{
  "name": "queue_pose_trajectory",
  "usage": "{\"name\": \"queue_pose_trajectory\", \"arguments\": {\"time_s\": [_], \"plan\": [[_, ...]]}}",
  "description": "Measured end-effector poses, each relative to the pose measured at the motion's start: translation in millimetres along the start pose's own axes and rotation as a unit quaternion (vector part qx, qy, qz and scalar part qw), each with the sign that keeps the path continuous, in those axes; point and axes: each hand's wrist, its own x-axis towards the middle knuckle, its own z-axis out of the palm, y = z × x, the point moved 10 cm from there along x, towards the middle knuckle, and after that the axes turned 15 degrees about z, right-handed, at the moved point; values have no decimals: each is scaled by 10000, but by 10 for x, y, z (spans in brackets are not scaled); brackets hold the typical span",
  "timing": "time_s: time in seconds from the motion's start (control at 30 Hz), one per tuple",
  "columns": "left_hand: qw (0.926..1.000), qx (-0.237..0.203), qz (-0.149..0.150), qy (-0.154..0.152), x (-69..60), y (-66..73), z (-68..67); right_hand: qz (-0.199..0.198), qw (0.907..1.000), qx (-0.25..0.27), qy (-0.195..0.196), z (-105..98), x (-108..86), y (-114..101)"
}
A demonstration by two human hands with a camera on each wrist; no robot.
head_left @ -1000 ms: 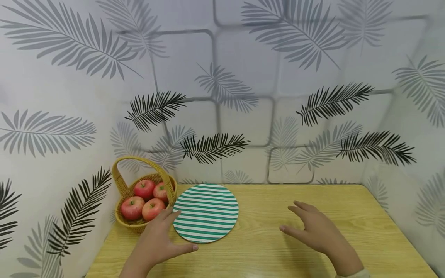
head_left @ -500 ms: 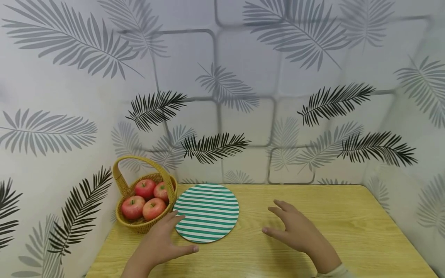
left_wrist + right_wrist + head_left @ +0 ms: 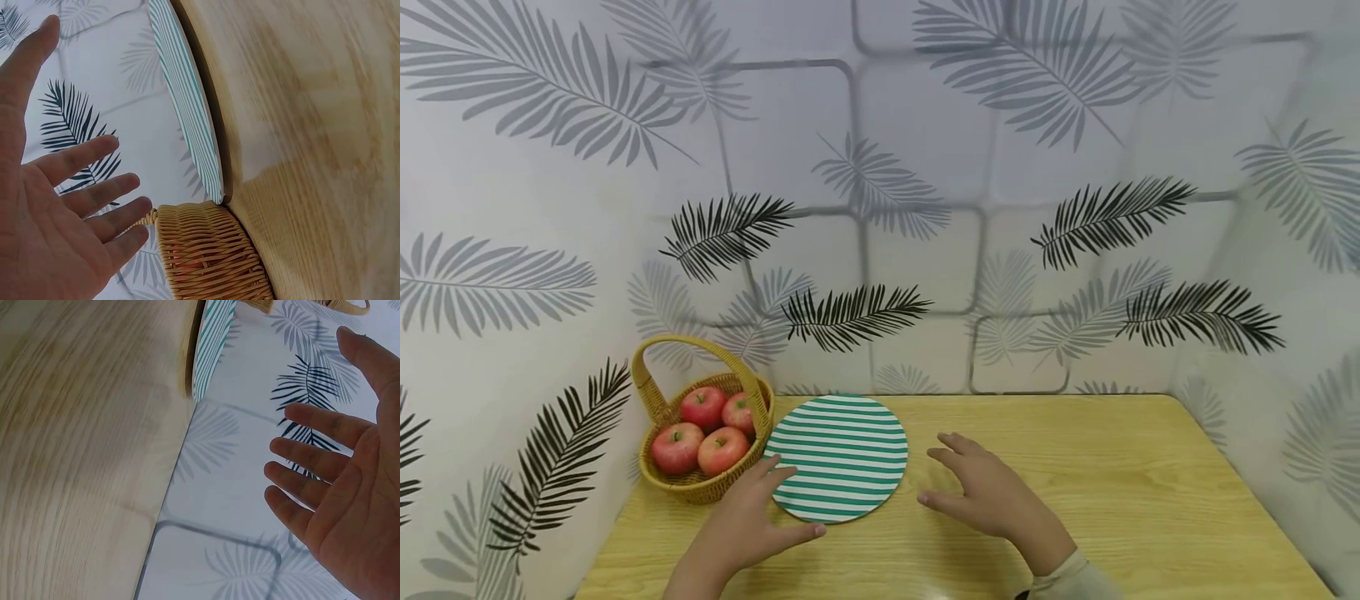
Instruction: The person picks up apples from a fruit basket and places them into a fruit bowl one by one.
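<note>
A round mat with green and white stripes lies flat on the wooden table. At its left, a yellow wicker basket with a tall arched handle holds several red apples. My left hand hovers at the near left of the mat, close to the basket, fingers spread and holding nothing. To the mat's right is my right hand, also spread, with its thumb pointing left. Both palms show bare in the wrist views, as with the left palm and the right palm.
The wooden table stretches on to the right of my right hand. Behind it and along both sides stand pale walls with grey and black leaf prints. The basket stands near the left wall.
My right hand has moved left across the table toward the mat. The left hand has stayed nearly in place. Basket, apples and mat have not moved on the table.
</note>
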Motion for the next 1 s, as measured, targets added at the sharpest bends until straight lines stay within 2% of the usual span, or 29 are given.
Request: {"name": "queue_pose_trajectory", "arguments": {"time_s": [0.13, 0.47, 0.6, 0.83, 1.0], "plan": [[10000, -20, -61, -34, -10, -19, 23, -142, 9999, -2, -58, 74, 35, -116], [9995, 46, 230, 201, 6, -34, 38, -539, 9983, 5, -223, 337, 147, -267], [9993, 65, 259, 274, 3, -53, 62, -566, 9977, -45, -379, 454, 191, -307], [9990, 73, 318, 306, 26, -105, 104, -749, 9968, -121, -240, 531, 292, -475], [9992, -8, 311, 257, 49, -130, 134, -744, 9963, -200, -387, 647, 377, -600]]}}
